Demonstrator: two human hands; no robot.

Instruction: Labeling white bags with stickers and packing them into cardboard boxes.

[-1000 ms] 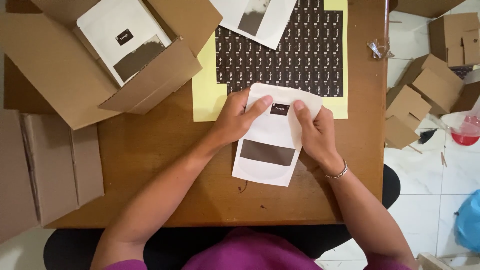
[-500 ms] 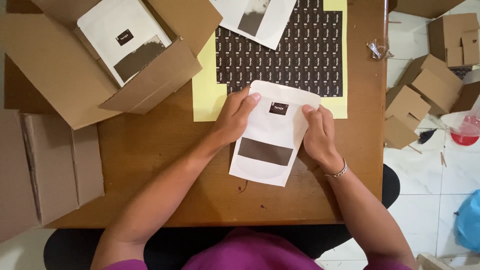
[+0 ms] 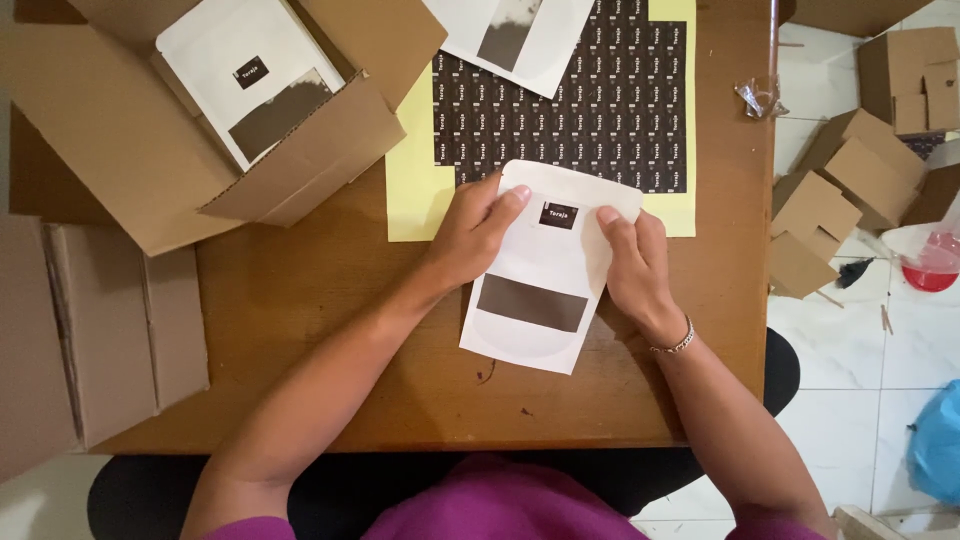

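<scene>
Holding white pouch (image 3: 535,290), pouches filling cardboard box (image 3: 120,130)

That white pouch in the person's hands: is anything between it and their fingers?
Nothing visible. The left hand and right hand both rest directly on the white pouch, one on each side of its small black label.

There is just one view. The camera sits on the person's head and looks straight down at the wooden table (image 3: 300,330) from close above. The person's lap is at the near edge, and the tiled floor (image 3: 860,350) shows on the right.
</scene>
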